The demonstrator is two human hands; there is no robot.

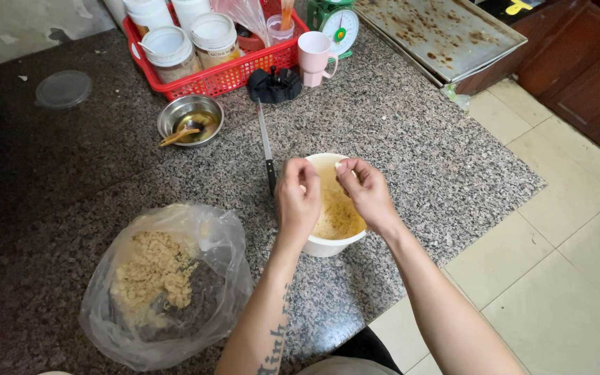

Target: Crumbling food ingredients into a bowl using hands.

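Both my hands hover over a white bowl of yellowish crumbly food on a speckled granite counter. My left hand is curled above the bowl's left rim, fingers closed on something small that I cannot make out. My right hand is over the bowl's right side, pinching a small pale piece between thumb and fingertips. A knife with a dark handle lies just beyond the bowl, to the left of it.
An open clear plastic bag of pale crumbs lies at the near left. Further back are a steel bowl with a spoon, a red basket of jars, a pink mug, a green scale and a stained metal tray. The counter edge drops to tiled floor on the right.
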